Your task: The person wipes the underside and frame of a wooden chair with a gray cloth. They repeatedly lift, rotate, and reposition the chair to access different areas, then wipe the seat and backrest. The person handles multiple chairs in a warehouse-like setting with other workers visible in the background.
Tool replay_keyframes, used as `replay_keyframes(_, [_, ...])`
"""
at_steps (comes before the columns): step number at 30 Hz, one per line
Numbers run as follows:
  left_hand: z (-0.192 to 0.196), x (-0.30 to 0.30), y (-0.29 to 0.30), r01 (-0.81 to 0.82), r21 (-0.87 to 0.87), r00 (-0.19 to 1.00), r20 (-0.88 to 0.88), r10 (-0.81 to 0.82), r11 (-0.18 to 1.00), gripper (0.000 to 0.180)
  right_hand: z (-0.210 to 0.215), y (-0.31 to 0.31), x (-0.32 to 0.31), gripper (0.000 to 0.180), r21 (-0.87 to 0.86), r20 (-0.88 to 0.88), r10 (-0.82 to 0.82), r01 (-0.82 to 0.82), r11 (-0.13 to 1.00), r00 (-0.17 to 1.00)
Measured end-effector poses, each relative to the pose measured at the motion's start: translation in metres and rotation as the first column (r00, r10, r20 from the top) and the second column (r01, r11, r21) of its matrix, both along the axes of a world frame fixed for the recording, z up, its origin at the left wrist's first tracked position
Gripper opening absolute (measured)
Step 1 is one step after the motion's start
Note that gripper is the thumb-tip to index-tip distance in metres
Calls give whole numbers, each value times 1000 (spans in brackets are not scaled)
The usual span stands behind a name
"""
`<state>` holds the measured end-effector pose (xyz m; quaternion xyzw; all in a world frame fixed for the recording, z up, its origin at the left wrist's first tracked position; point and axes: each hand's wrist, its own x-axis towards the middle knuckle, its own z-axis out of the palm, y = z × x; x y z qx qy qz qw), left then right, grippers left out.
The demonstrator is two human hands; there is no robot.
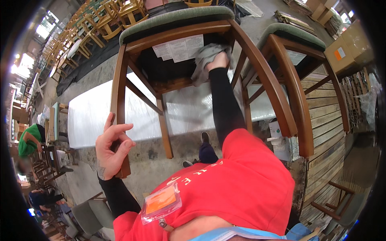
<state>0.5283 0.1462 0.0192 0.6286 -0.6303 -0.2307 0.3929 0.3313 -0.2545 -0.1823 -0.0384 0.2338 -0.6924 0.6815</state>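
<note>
A brown wooden chair [260, 66] with a green padded seat is tipped so that its dark underside and several white paper labels [180, 49] face me. My right hand [219, 61] reaches between the legs, closed on a crumpled grey cloth [204, 60] that lies against the underside near the frame's right corner. At the left, my left hand [114, 146] is against the chair leg, or just in front of it. Its thumb and forefinger are apart and loosely bent; some other fingers are hidden. A second chair [295, 86] of the same kind stands close at the right.
Clear plastic sheeting [90, 114] lies beyond the chair legs. Slatted wood [323, 124] and a cardboard box [345, 48] are at the right. Many wooden chairs [90, 28] crowd the far left. A person in green [30, 138] works at the left edge.
</note>
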Motion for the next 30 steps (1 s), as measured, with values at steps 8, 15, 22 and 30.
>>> replay_keyframes(8, [-14, -1, 1, -73, 49, 973, -214, 82, 996, 26, -61, 123, 47, 80, 423, -832, 261, -255, 869, -490])
replay_keyframes(15, [-5, 15, 24, -89, 15, 984, -154, 90, 996, 32, -73, 236, -83, 37, 359, -567, 696, -628, 690, 441])
replay_keyframes(22, [-20, 10, 5, -8, 1, 981, -192, 8, 1000, 31, 84, 258, -324, 69, -263, -336, 413, -505, 822, 847])
replay_keyframes(30, [1, 15, -4, 1, -117, 851, 522, 61, 993, 40, 147, 224, -376, 23, 185, -413, 818, -842, 506, 401])
